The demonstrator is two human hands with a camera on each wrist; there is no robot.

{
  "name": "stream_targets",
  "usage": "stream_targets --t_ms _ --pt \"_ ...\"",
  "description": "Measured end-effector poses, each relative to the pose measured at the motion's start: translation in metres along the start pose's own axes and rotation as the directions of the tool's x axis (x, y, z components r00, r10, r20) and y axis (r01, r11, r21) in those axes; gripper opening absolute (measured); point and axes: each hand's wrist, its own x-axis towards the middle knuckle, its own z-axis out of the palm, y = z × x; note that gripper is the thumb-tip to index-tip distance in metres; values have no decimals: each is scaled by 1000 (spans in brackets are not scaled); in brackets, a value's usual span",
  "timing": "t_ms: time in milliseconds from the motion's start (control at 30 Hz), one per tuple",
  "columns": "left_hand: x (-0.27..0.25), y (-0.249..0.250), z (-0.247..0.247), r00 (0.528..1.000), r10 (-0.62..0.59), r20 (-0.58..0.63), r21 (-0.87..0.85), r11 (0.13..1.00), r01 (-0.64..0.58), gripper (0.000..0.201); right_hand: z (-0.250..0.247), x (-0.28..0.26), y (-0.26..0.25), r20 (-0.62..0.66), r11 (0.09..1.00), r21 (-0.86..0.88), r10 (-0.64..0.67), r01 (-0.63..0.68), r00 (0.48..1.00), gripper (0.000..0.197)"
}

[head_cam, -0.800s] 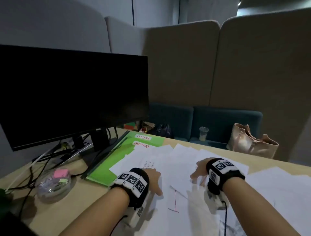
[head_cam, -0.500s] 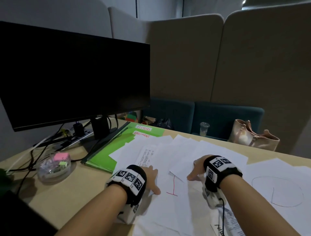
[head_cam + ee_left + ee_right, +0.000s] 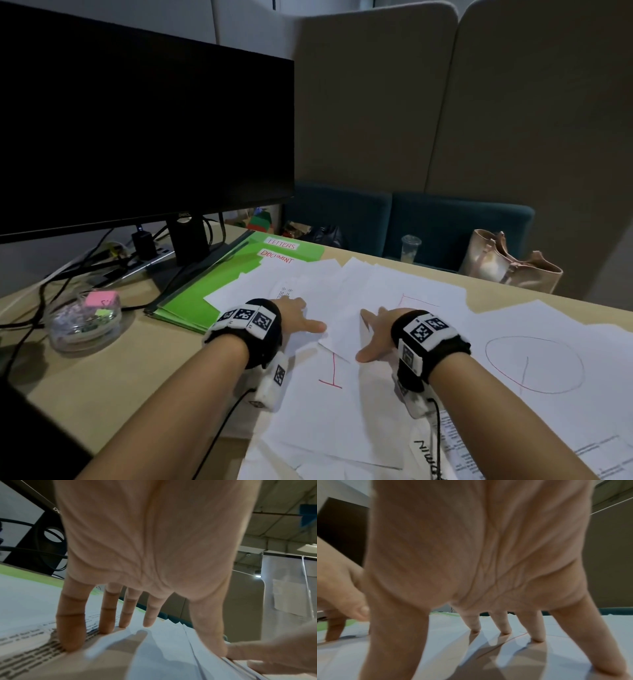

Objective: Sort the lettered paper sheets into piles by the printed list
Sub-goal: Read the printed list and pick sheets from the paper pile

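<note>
White sheets [image 3: 342, 284] lie scattered and overlapping over the desk. One near sheet shows a red I-like letter [image 3: 331, 373]; another at the right shows a large red circle letter [image 3: 534, 363]. A printed text sheet [image 3: 25, 639] lies under my left hand. My left hand [image 3: 294, 317] rests flat on the papers with straight, spread fingers [image 3: 71, 628]. My right hand [image 3: 375, 334] presses spread, straight fingers [image 3: 505, 627] on a top sheet [image 3: 346, 329] between the hands. Neither hand grips anything.
A black monitor [image 3: 137, 137] stands at the left with cables behind it. Green folders [image 3: 202, 291] labelled LETTERS and DOCUMENT lie beside its stand. A clear bowl of clips and sticky notes [image 3: 85, 318] sits at the left. A beige bag [image 3: 507, 260] and a plastic cup [image 3: 410, 246] are beyond the desk's far edge.
The view has tipped down and the hands have slid apart a little over the papers. The red circle sheet has come into sight at the right.
</note>
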Motion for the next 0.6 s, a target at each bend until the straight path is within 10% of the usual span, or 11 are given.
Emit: stream_targets --t_ms 400,600 --pt "0 -3 16 999 6 -38 110 994 -2 72 2 -9 -12 -57 976 72 -199 203 978 101" --pt "-7 -7 19 998 29 -50 67 997 -25 66 -8 -3 30 -211 958 264 167 -109 963 63"
